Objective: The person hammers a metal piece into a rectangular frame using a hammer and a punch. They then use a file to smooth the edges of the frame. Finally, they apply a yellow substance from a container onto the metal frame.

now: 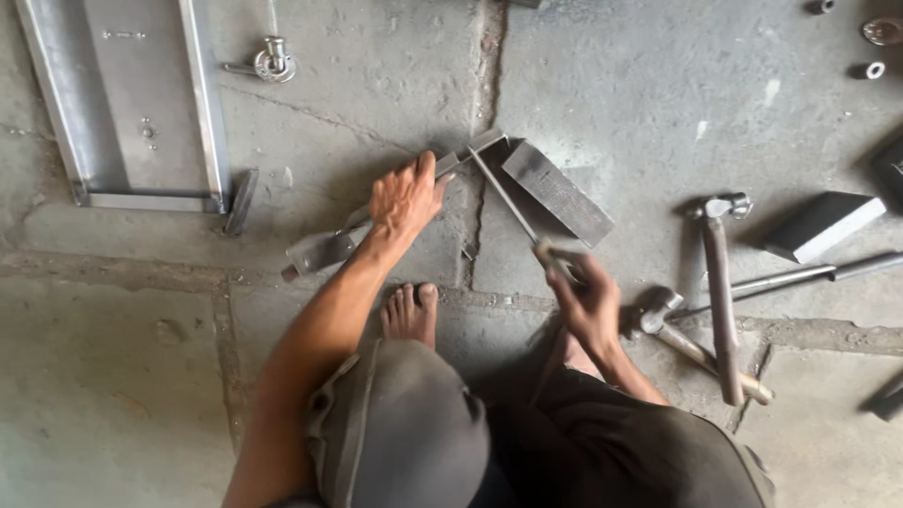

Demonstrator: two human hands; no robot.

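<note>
My left hand [406, 196] presses down on a long angled steel bar [324, 249] that lies on the concrete floor and runs up to a corner near a dark flat metal block [557, 192]. My right hand [585, 292] grips the handle end of a thin metal rod-like tool [503, 199], whose far tip reaches the corner of the steel bar. My bare foot [410, 312] rests on the floor just below the bar, between both arms.
A grey sheet-metal frame [132, 113] lies at the top left with a small metal fitting [273, 62] beside it. Two hammers [720, 282] and a long steel rod [800, 275] lie at the right, near a dark wedge block [823, 224]. Small round parts [875, 70] sit top right.
</note>
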